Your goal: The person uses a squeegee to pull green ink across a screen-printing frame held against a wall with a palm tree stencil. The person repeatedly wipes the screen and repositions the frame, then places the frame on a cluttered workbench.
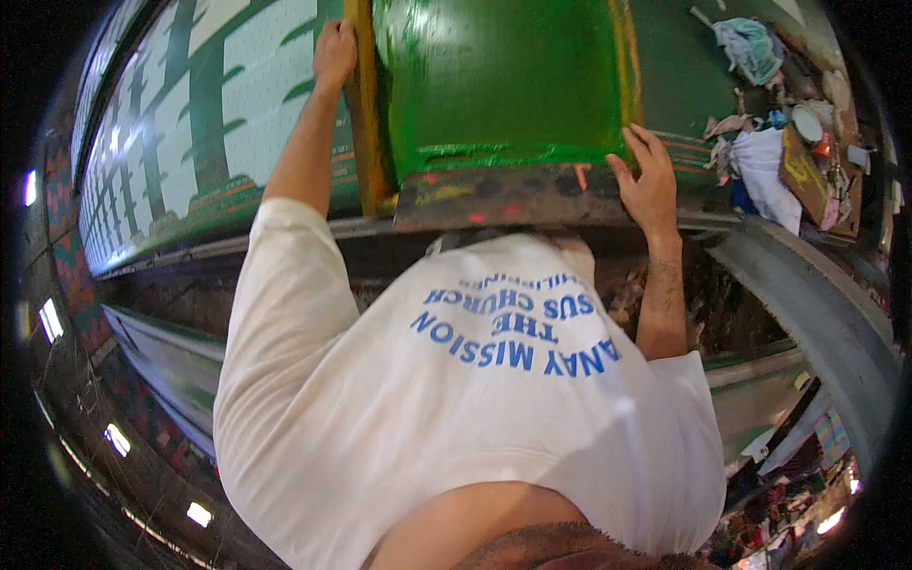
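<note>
White shirt (456, 408) with blue lettering is seen nearest the lens, filling the lower middle of the view; both forearms are raised from it toward a printing desk (256, 114). At far left, a long white cloth with a dark green leaf pattern (171, 123) is laid along the desk and curves off toward the rim. Left hand (334, 52) is placed at the top left of a wooden frame (366, 123), fingers curled over its yellow-brown side bar, so the bar is grasped. Between the hands, a screen (503, 76) coated in wet bright green ink is held in the frame, lying flat on the desk over the cloth. Its near edge, a dark rail (503, 195) smeared with red and orange paint, is seen just above the shirt. Right hand (651, 180) is set on the frame's near right corner, fingers spread and pressed flat against it; a closed grip is not shown. Right of that, plain green cloth (684, 76) is stretched on. At far right, crumpled rags (760, 161), a small tub (807, 123) and other clutter are heaped on the desk's end.
</note>
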Available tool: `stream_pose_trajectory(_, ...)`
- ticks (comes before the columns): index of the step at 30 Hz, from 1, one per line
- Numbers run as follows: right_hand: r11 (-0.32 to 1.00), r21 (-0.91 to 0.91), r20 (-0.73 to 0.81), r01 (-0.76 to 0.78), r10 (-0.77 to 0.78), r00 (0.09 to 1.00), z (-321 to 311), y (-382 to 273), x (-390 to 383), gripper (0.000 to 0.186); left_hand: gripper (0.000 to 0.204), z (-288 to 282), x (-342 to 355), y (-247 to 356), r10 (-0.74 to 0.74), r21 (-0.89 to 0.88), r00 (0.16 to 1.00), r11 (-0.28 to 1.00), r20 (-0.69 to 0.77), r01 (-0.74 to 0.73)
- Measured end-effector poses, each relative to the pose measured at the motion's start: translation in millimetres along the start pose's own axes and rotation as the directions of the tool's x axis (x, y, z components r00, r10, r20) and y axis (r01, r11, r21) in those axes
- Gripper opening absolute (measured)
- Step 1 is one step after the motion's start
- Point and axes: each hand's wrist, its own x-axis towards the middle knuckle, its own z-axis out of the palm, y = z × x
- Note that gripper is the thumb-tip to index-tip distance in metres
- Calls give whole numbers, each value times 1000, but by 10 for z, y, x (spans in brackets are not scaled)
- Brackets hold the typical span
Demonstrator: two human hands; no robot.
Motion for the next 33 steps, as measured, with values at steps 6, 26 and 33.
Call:
stream_pose_trajectory(6,894,176,457,412,-445,770,276,-909,-241,47,46,234,163,-371,238,134,968,965,-83,-226)
stream_pose_trajectory(26,930,-258,553,261,-80,829,426,-1287,186,45,28,243,-19,23,240,237,966,948,-91,-213)
stream_pose_trajectory(33,890,-326,347,318,-200,916,725,-1250,-154,66,27,290,16,-18,295,413,955,871,-3,-268)
